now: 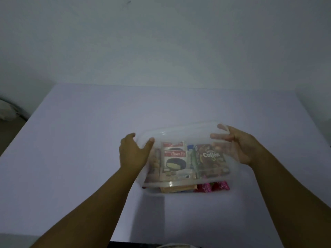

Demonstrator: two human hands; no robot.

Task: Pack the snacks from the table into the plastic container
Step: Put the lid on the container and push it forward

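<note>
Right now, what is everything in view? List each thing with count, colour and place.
plastic container: one, clear, on the table near the middle, snacks inside.
lid: one, clear, held over the container by both hands.
Choco Pie packs: two, white and brown, left of middle inside.
Collon box: one, brown, right side inside.
pink wrapped sweets: a few, pink, at the near wall inside; count unclear.
table: one, pale lilac-white.
wall: one, white, behind the table.
left hand: on the lid's left edge.
right hand: on the lid's right edge.
</note>
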